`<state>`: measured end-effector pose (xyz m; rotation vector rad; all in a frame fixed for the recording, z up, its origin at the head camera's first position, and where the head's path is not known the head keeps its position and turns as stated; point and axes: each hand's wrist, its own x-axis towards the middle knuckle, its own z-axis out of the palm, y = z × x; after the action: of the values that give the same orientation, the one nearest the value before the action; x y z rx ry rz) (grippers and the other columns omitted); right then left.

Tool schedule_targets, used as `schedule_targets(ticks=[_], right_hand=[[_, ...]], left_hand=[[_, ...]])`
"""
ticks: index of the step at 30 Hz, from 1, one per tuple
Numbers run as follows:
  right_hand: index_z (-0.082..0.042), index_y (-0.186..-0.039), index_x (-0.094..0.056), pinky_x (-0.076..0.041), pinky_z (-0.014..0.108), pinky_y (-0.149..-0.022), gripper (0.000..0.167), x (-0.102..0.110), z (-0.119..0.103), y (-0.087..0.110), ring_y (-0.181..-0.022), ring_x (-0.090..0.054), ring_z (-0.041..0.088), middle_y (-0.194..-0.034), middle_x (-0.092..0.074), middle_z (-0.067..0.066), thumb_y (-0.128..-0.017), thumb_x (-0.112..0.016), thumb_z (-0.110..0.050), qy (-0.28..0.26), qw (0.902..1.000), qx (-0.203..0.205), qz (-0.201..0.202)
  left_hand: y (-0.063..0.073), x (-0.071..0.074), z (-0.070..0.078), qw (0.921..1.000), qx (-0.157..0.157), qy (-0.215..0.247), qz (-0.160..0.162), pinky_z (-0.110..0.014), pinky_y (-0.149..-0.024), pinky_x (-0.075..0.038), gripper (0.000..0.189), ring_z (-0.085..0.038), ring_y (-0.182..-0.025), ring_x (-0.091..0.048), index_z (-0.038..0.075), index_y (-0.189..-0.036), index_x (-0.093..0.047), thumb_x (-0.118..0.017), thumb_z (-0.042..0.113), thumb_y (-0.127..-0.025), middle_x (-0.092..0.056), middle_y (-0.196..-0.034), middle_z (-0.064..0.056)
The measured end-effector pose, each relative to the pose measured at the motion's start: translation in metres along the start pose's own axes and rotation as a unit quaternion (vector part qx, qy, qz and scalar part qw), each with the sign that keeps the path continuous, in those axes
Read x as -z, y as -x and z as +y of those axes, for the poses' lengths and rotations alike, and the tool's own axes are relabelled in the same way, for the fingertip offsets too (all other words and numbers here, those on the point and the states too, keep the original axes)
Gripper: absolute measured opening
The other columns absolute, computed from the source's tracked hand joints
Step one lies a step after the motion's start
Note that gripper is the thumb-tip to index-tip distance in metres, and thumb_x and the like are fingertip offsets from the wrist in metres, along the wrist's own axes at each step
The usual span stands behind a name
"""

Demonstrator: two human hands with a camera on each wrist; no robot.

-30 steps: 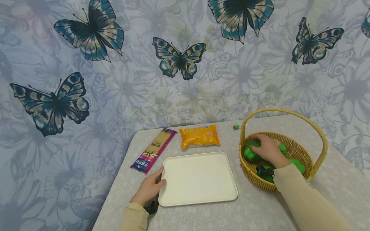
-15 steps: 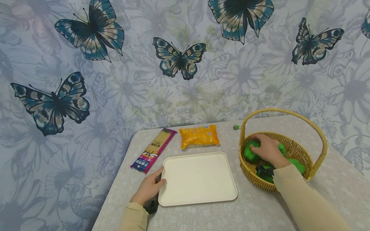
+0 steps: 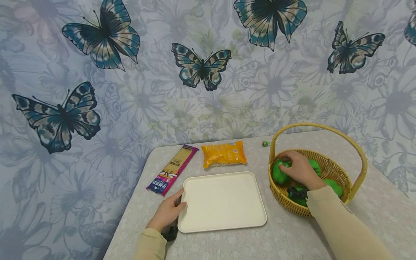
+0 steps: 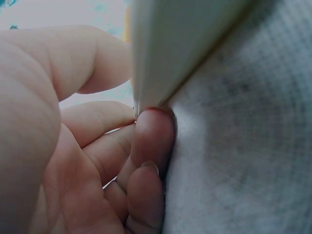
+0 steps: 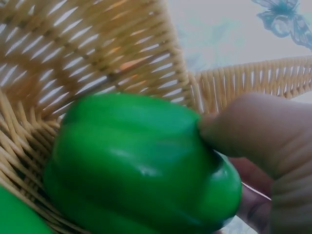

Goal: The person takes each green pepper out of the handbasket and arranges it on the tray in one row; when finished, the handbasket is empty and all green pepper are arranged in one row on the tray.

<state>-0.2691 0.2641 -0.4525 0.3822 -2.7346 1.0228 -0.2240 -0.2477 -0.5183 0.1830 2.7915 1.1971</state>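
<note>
In the head view, a cream rectangular tray [image 3: 224, 202] lies on the table. My left hand [image 3: 167, 213] holds its left edge, thumb at the rim; the left wrist view shows fingertips [image 4: 153, 134] against the edge, low by the tabletop. At the right, my right hand [image 3: 302, 169] reaches into a wicker basket [image 3: 338, 169] and grips a green bell pepper [image 3: 279, 173]. Seen in the right wrist view, the bell pepper [image 5: 136, 165] is inside the basket wall, with the thumb [image 5: 248, 131] pressed on one end. Other green peppers [image 3: 334, 186] lie around the hand, partly hidden.
Behind the tray lies an orange packet [image 3: 224, 153]. A long purple and tan packet [image 3: 173, 169] slants at the left. Near the basket is a small wrapped lollipop [image 3: 265, 143]. The basket's tall handle [image 3: 320, 125] arches over the peppers; a butterfly-patterned wall [image 3: 208, 108] stands behind.
My right hand and the bell pepper have shifted slightly left inside the basket, showing more of the pepper behind. My left hand keeps its place on the tray.
</note>
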Motion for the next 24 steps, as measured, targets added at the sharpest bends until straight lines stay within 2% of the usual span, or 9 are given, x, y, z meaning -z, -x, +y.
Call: schedule_targets(ticks=[4,7,9,11,14,16,18,22,24], right_hand=[[-0.007,-0.129,-0.066,-0.052,0.057,-0.091,0.034,-0.0011,0.0018,-0.0005,-0.113,-0.062,0.039,-0.128,-0.063,0.020,-0.096,-0.071,-0.013,0.009,0.9999,0.009,0.002],[-0.006,-0.129,-0.066,-0.051,0.058,-0.093,0.035,-0.0015,0.0030,-0.0011,-0.114,-0.060,0.040,-0.128,-0.062,0.020,-0.095,-0.071,-0.014,0.011,0.9999,0.008,0.000],[-0.005,-0.131,-0.065,-0.050,0.058,-0.094,0.037,-0.0017,0.0037,-0.0016,-0.116,-0.059,0.040,-0.129,-0.062,0.021,-0.096,-0.071,-0.016,0.008,0.9999,0.000,-0.007],[-0.004,-0.133,-0.064,-0.050,0.059,-0.095,0.040,-0.0021,0.0047,-0.0021,-0.118,-0.059,0.042,-0.131,-0.061,0.022,-0.096,-0.071,-0.018,0.007,0.9998,-0.011,-0.013],[-0.002,-0.135,-0.061,-0.049,0.060,-0.096,0.045,-0.0024,0.0054,-0.0027,-0.121,-0.058,0.044,-0.134,-0.061,0.024,-0.097,-0.071,-0.022,0.006,0.9994,-0.025,-0.025],[-0.001,-0.136,-0.060,-0.050,0.060,-0.096,0.047,-0.0024,0.0056,-0.0028,-0.121,-0.058,0.045,-0.134,-0.061,0.025,-0.096,-0.071,-0.024,0.006,0.9992,-0.028,-0.029],[-0.001,-0.136,-0.060,-0.050,0.060,-0.096,0.048,-0.0025,0.0057,-0.0028,-0.121,-0.058,0.045,-0.134,-0.061,0.026,-0.096,-0.072,-0.024,0.005,0.9992,-0.026,-0.031],[-0.002,-0.134,-0.062,-0.050,0.058,-0.094,0.046,-0.0032,0.0068,-0.0029,-0.116,-0.059,0.042,-0.130,-0.062,0.023,-0.095,-0.074,-0.023,0.009,0.9998,-0.010,-0.016],[-0.004,-0.133,-0.063,-0.050,0.057,-0.092,0.043,-0.0037,0.0073,-0.0025,-0.114,-0.059,0.040,-0.129,-0.061,0.022,-0.095,-0.073,-0.022,0.012,0.9999,-0.004,-0.007]], left_hand=[[-0.0001,-0.0005,-0.0008,1.0000,0.001,0.000,-0.001,-0.030,-0.065,-0.049,0.065,-0.015,-0.070,-0.055,0.010,-0.156,-0.045,-0.068,0.024,-0.098,-0.064,-0.077,-0.002],[0.0003,-0.0004,-0.0004,1.0000,0.001,-0.005,0.001,-0.033,-0.070,-0.052,0.064,-0.016,-0.075,-0.058,0.010,-0.156,-0.046,-0.069,0.024,-0.098,-0.070,-0.087,-0.006],[0.0010,-0.0003,0.0003,0.9999,0.000,-0.012,0.006,-0.037,-0.077,-0.056,0.063,-0.015,-0.083,-0.060,0.010,-0.156,-0.047,-0.068,0.023,-0.098,-0.074,-0.106,-0.013],[0.0015,-0.0002,0.0004,0.9997,0.001,-0.020,0.011,-0.041,-0.085,-0.057,0.062,-0.015,-0.090,-0.061,0.010,-0.155,-0.048,-0.068,0.023,-0.098,-0.071,-0.124,-0.017],[0.0016,-0.0002,0.0014,0.9997,0.005,-0.020,0.010,-0.039,-0.081,-0.056,0.061,-0.015,-0.087,-0.058,0.011,-0.155,-0.047,-0.067,0.022,-0.098,-0.072,-0.117,-0.019],[0.0011,-0.0002,0.0018,0.9998,0.007,-0.018,0.007,-0.035,-0.074,-0.052,0.062,-0.016,-0.081,-0.056,0.010,-0.156,-0.046,-0.066,0.021,-0.098,-0.071,-0.103,-0.016],[0.0008,-0.0003,0.0021,0.9999,0.009,-0.013,0.005,-0.032,-0.070,-0.048,0.062,-0.017,-0.078,-0.054,0.010,-0.156,-0.046,-0.066,0.021,-0.098,-0.071,-0.098,-0.013],[0.0009,-0.0003,0.0021,0.9999,0.009,-0.011,0.009,-0.031,-0.075,-0.051,0.062,-0.016,-0.084,-0.057,0.010,-0.156,-0.047,-0.067,0.021,-0.098,-0.071,-0.122,-0.014],[0.0012,-0.0002,0.0020,0.9998,0.010,-0.013,0.007,-0.032,-0.075,-0.052,0.062,-0.016,-0.083,-0.058,0.010,-0.156,-0.046,-0.067,0.022,-0.098,-0.072,-0.119,-0.014]])
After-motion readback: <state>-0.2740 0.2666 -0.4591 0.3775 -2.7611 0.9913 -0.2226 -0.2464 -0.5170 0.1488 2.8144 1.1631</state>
